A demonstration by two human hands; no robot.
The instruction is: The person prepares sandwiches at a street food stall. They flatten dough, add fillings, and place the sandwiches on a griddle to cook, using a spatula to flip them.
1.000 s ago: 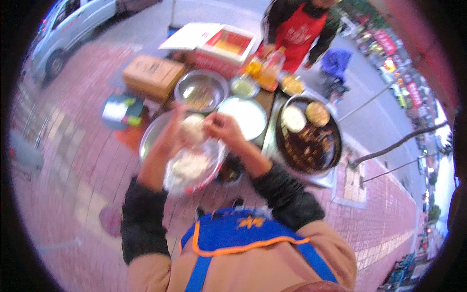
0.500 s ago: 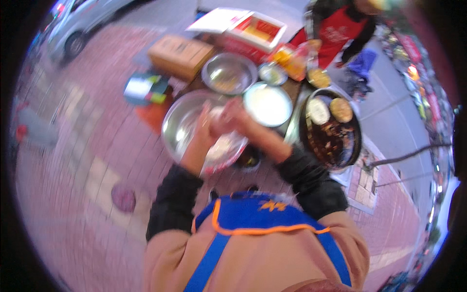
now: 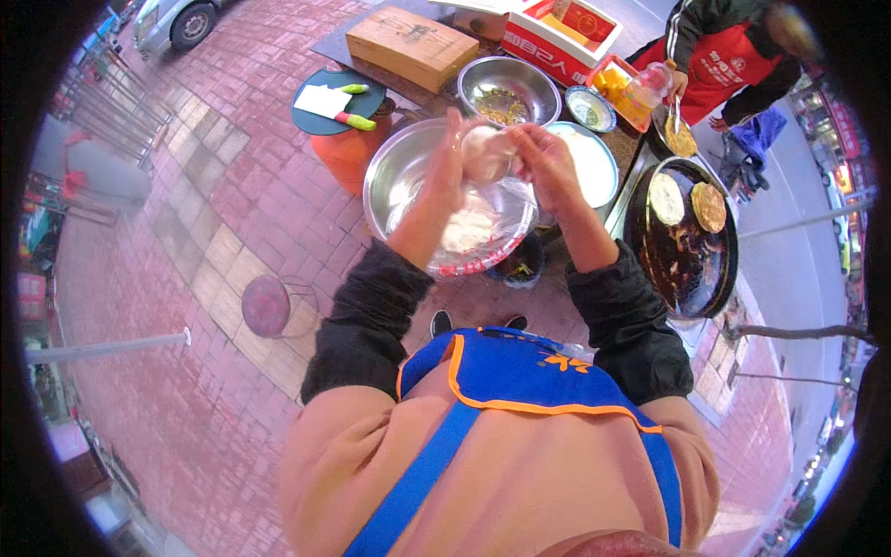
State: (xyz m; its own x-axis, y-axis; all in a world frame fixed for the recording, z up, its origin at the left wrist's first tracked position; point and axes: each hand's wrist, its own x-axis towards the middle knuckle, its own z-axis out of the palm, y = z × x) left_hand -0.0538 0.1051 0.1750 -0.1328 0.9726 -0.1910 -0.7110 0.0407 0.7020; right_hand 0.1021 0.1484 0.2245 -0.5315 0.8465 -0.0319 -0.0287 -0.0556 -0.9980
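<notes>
A soft, pale piece of dough is held between my hands over a wide metal bowl. My left hand has its fingers stretched upward, with the dough against its palm side. From the other side, my right hand pinches the dough's edge between bent fingers. More dough lies in the bottom of the bowl. Close behind my right hand stands a round container with white contents. Slight blur hides the dough's exact shape.
A dark round pan at the right holds a pale flatbread and a browned flatbread. Farther back are a smaller metal bowl, a wooden box and a co-worker's red apron. A round stool stands left.
My hands were close together around the dough. Now they are farther apart, with the dough showing between them. The view has shifted, so the table sits farther right and higher.
</notes>
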